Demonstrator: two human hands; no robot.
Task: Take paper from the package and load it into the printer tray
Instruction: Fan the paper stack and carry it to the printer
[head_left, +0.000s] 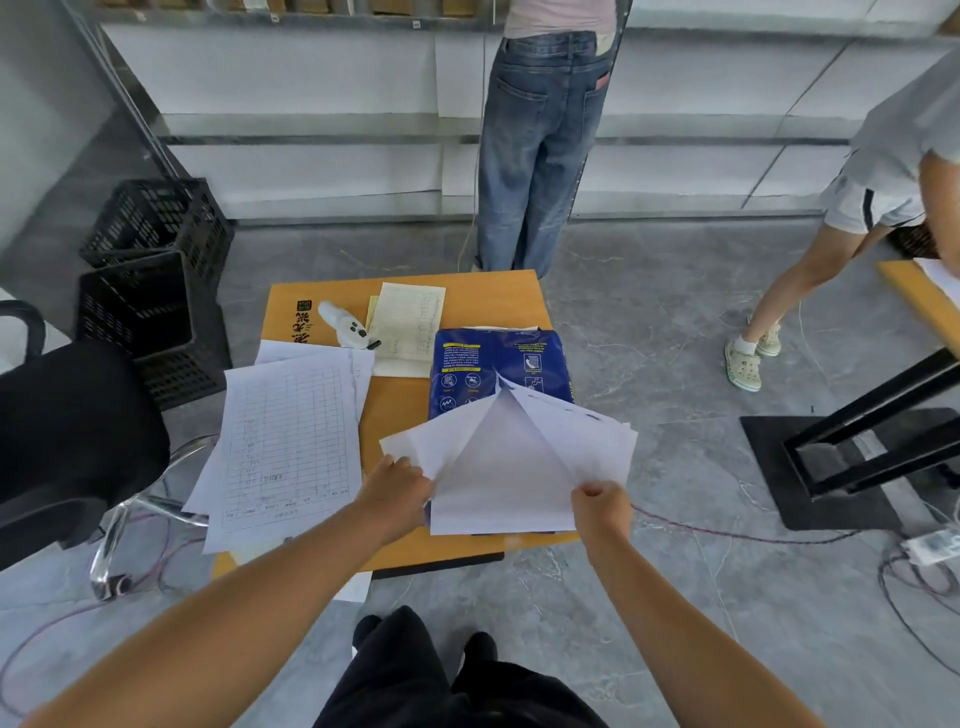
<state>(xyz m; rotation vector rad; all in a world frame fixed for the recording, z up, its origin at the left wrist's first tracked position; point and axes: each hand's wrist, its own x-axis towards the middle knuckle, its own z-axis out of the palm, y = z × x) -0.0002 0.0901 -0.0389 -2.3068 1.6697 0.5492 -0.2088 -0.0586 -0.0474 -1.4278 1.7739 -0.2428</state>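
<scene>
A blue paper package (493, 364) lies on the small orange table (405, 291), its near end torn open with white wrapper flaps folded out to both sides. The white paper (498, 478) inside shows between the flaps. My left hand (397, 480) grips the left flap (415, 447) at its near edge. My right hand (602, 506) is closed on the right flap (587, 441) at the near right corner. No printer or tray is in view.
Printed forms (285, 441) overhang the table's left side; more sheets (410, 327) and a white handheld device (345, 325) lie at the back. A black chair (72, 441) and black crates (156, 270) stand left. Two people stand behind and right. Cables cross the floor.
</scene>
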